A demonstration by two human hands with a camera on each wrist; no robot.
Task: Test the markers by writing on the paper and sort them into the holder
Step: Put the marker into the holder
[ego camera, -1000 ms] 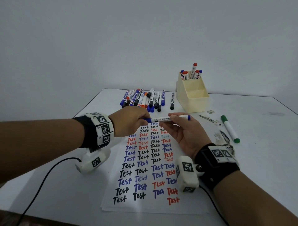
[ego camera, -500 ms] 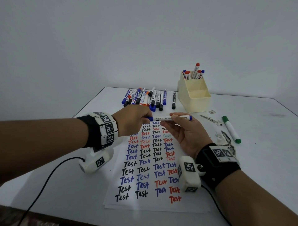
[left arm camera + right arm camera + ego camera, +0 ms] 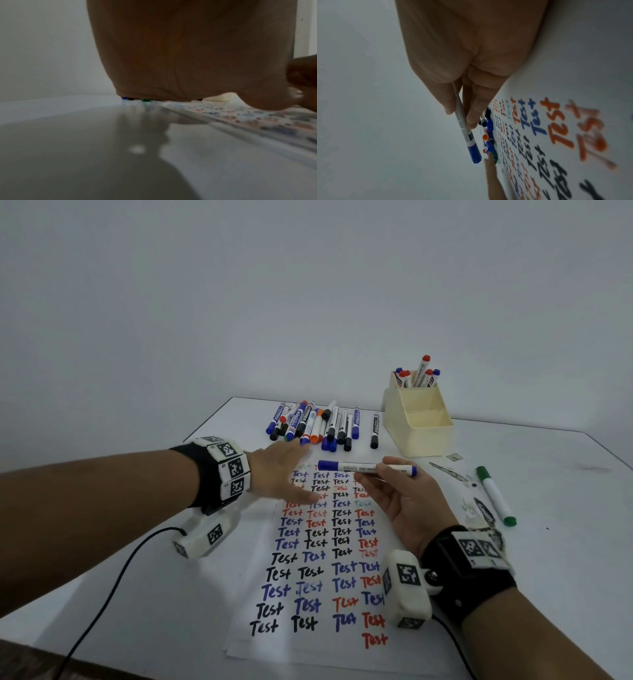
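My right hand (image 3: pixel 380 475) pinches a blue-capped white marker (image 3: pixel 366 468) and holds it level above the top of the paper (image 3: pixel 308 577), which is filled with rows of "Test". The right wrist view shows the same marker (image 3: pixel 465 128) between my thumb and fingers (image 3: pixel 471 105). With fingers stretched out, my left hand (image 3: pixel 284 470) hovers over the paper's top left and holds nothing; its fingertips are close to the pile of loose markers (image 3: pixel 318 422). The cream holder (image 3: pixel 418 422) stands at the back right, with several red and blue markers (image 3: pixel 416 374) in its rear compartment.
A green marker (image 3: pixel 495 496) lies on the table (image 3: pixel 565 542) right of the paper, beside scraps of torn wrapping (image 3: pixel 483 508). A lone black marker (image 3: pixel 375 429) lies between the pile and the holder. A black cable (image 3: pixel 113 587) runs off the table's front left.
My left hand has let go of the marker's blue cap end, opened its fingers and moved left and away toward the pile. My right hand still holds the marker level.
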